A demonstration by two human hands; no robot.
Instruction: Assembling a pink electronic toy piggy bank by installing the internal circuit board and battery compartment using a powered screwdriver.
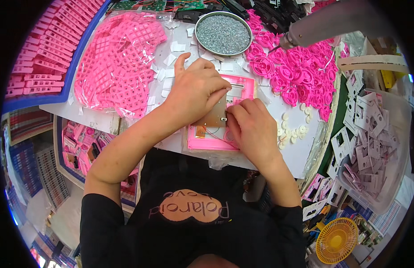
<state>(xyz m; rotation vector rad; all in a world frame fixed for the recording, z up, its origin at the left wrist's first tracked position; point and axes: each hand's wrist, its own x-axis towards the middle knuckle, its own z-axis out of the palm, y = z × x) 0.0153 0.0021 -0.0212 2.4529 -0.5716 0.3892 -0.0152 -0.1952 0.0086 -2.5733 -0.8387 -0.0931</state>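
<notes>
A pink plastic housing (202, 143) lies on the white worktop in front of me, with a brownish circuit board (210, 119) and thin red wires inside it. My left hand (195, 89) reaches over its far left part; thumb and forefinger are pinched together above the board, another finger sticks up, and whatever the pinch holds is hidden. At the housing's right side, my right hand (254, 127) has its fingers curled over the edge, gripping it beside the board. The right fingertips and part of the housing are covered by the hands.
Beyond the housing stands a round metal bowl of small screws (223, 33). A grey power screwdriver (300, 35) hangs over a heap of pink rings (300, 67). White round pieces (291, 134) lie right. A bag of pink parts (122, 62) and blue-rimmed bin (77, 67) stand left.
</notes>
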